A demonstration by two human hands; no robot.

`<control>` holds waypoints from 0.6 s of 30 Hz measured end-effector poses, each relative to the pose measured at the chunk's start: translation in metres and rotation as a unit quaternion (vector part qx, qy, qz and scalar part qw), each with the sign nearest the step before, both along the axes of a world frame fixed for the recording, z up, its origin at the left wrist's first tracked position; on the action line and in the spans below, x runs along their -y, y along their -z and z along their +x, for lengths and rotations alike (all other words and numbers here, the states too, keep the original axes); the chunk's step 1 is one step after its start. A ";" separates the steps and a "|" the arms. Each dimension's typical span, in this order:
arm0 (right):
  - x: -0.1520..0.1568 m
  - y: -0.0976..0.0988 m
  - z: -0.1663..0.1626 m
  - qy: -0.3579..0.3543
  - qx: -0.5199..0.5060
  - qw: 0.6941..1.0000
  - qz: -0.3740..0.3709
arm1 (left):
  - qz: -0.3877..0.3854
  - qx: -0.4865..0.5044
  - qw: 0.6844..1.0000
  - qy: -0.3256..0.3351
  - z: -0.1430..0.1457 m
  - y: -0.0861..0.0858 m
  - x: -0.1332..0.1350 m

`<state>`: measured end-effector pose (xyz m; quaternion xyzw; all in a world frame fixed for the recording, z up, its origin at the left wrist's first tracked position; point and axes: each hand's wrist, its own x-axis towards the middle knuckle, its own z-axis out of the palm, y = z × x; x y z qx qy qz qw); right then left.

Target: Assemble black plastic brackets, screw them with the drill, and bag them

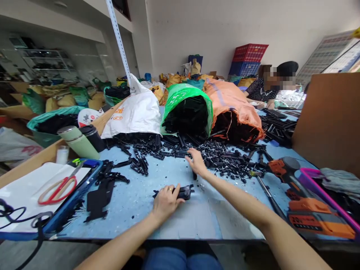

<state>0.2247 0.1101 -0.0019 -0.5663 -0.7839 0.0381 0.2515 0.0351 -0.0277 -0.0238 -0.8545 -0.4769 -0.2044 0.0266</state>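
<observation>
My left hand (pixel 165 202) lies over a black plastic part (pixel 185 192) near the table's front, its fingers wrapped round it. The palm hides most of the part; its right end sticks out past the fingers. Further forward, my right hand (pixel 197 163) reaches to the near edge of a pile of small black parts and screws (pixel 222 155), thumb and fingers apart. A small dark piece shows just under this hand; whether they touch I cannot tell. To the left lie linked black parts (pixel 139 163) and a flat black plate-like part (pixel 97 202).
White (pixel 135 112), green (pixel 185 92) and orange (pixel 230 97) sacks stand behind the pile. At right are an orange cordless drill (pixel 306 213), a screwdriver (pixel 266 187) and a cardboard box (pixel 329 120). Red-handled scissors (pixel 57 190) and a green bottle (pixel 78 142) sit left. A person (pixel 263 90) sits beyond.
</observation>
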 end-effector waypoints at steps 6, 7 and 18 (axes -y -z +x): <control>-0.132 -0.008 0.013 0.086 0.077 0.993 -0.027 | -0.007 -0.041 0.996 -0.075 0.011 0.003 -0.087; -0.142 -0.005 0.011 0.095 0.086 0.991 -0.031 | 0.003 -0.026 0.995 -0.101 0.006 -0.002 -0.098; -0.121 -0.014 -0.002 0.092 0.090 0.991 -0.042 | -0.096 0.040 0.899 -0.426 -0.102 -0.002 -0.138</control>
